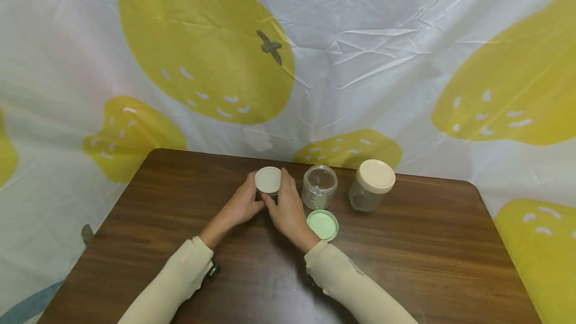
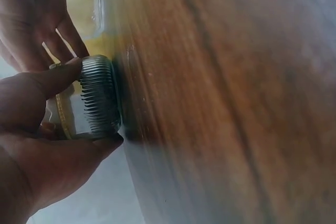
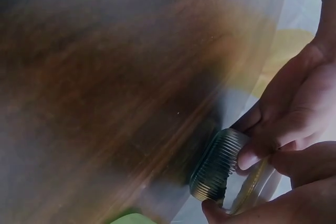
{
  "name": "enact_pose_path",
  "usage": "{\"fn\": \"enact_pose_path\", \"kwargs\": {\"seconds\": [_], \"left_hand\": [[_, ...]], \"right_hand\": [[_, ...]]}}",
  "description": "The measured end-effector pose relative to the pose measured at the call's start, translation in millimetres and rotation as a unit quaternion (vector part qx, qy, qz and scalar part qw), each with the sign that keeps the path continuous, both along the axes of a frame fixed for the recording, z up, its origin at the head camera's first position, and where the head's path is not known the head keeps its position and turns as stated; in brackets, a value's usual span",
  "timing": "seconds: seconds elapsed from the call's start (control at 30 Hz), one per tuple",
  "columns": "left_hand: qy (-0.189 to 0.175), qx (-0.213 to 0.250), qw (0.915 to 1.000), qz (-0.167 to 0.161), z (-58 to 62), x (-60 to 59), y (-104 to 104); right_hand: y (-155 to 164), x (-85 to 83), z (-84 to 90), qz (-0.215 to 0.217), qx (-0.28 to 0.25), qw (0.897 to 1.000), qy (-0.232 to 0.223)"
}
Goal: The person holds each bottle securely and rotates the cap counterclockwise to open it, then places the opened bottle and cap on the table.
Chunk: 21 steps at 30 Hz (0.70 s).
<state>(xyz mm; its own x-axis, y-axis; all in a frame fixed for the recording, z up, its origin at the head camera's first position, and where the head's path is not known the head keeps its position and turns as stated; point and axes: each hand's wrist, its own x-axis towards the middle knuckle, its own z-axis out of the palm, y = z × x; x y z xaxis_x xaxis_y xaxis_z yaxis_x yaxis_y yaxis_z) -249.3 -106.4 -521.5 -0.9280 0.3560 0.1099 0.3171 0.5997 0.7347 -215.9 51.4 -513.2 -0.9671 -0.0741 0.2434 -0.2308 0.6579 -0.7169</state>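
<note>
While both hands clamp one jar, risks:
left hand: grips small jar base
right hand: grips it too
slip: ribbed glass may twist loose
knock: open jar, green lid close by

Your head view is evenly lit and sharp, with soft glare on the near part of the desk and the backdrop bowed at the edges. Your wrist views are dimmer; the desk there smears into blur.
</note>
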Motion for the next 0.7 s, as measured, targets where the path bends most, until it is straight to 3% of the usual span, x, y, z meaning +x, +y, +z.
{"fn": "enact_pose_path", "kwargs": {"seconds": [0.3, 0.53, 0.7], "left_hand": [[0.013, 0.006, 0.9997, 0.021, 3.1, 4.6, 2.1], [0.034, 0.017, 0.999, 0.021, 15.2, 14.3, 0.4], [0.055, 0.057, 0.9966, 0.024, 24.3, 24.4, -2.8]], "right_hand": [[2.0, 1.6, -0.3, -0.006, 0.0, 1.0, 0.023], [3.8, 7.4, 7.1, 0.002, -0.006, 0.999, 0.047], [3.3, 18.0, 20.9, 0.004, -0.03, 0.998, 0.051]]}}
